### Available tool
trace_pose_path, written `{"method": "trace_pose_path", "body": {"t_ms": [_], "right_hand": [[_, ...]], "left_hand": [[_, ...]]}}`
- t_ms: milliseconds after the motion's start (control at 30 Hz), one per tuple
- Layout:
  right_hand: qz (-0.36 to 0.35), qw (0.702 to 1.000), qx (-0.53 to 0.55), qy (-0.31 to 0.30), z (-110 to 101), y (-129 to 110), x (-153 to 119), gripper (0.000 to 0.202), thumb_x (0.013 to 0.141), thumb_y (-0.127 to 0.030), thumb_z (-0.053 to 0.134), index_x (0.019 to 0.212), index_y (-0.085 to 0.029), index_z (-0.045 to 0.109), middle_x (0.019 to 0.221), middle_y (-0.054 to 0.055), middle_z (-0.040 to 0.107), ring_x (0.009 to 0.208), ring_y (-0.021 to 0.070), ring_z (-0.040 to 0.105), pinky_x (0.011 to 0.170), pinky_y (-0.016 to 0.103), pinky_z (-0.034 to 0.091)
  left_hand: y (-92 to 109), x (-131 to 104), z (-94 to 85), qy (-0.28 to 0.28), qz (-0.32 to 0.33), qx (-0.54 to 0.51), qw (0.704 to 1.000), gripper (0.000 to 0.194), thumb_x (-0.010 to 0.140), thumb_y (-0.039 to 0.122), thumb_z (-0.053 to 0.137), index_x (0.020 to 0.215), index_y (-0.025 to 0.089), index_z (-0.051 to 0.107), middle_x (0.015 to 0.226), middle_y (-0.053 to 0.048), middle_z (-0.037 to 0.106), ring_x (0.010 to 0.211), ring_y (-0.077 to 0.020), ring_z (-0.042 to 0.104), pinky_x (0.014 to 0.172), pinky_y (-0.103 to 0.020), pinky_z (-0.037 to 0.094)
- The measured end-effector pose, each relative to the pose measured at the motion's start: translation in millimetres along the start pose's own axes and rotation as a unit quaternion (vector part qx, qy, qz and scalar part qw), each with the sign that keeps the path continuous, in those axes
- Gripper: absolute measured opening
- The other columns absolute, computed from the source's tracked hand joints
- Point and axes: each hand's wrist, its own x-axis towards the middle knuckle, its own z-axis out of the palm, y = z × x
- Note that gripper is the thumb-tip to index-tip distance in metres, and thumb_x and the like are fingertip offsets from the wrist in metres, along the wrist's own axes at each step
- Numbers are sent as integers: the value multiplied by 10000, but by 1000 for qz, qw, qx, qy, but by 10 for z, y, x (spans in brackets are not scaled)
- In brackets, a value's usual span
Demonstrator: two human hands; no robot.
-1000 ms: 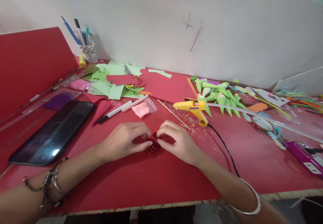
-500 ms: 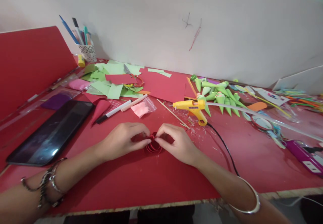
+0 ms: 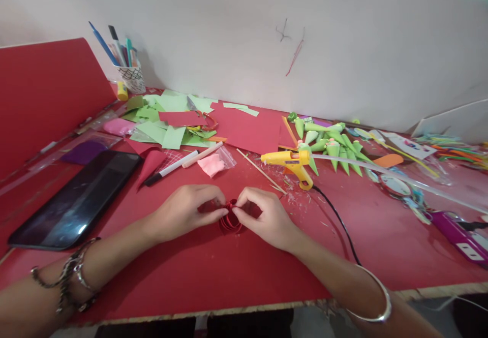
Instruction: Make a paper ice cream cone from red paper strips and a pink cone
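Note:
Between my two hands is a narrow red paper strip (image 3: 231,222), curled into several loops just above the red tabletop. My left hand (image 3: 190,210) pinches its left side between thumb and forefinger. On the other side, the thumb and forefinger of my right hand (image 3: 265,217) pinch the same strip. The fingertips of both hands almost meet, and they hide part of the coil. Beyond the hands lie a pink packet (image 3: 212,165), a thin wooden stick (image 3: 261,172) and a yellow glue gun (image 3: 290,161) on its side.
A phone (image 3: 76,201) lies at the left, near a capped marker (image 3: 171,169) and a red paper cone (image 3: 151,166). Green paper pieces (image 3: 154,132) and scissors (image 3: 208,120) are behind. Green paper cones (image 3: 333,150) pile up at the right. The glue gun's black cord (image 3: 341,221) runs to the front.
Both hands keep their pinch on the red strip. The loops below the fingertips have shifted slightly to the left; the other things stay put.

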Motion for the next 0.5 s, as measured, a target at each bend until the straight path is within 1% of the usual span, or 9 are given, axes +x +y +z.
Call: {"method": "trace_pose_path", "body": {"t_ms": [167, 500], "right_hand": [[0, 1000, -4, 13, 15, -2, 0, 112, 771, -172, 495, 662, -176, 470, 635, -30, 497, 577, 80, 476, 554, 200, 378], [7, 1000, 7, 16, 9, -5, -2, 84, 743, -142, 512, 670, -174, 486, 630, -31, 512, 573, 77, 495, 547, 184, 392]], "left_hand": [[-5, -6, 4, 1, -5, -8, 1000, 116, 800, 283, 510, 776, 170, 525, 644, 36, 581, 559, -65, 529, 529, -159, 381], [1, -7, -5, 0, -9, 5, 1000, 122, 797, 287, 505, 768, 173, 538, 636, 40, 584, 551, -64, 521, 523, -160, 372]]}}
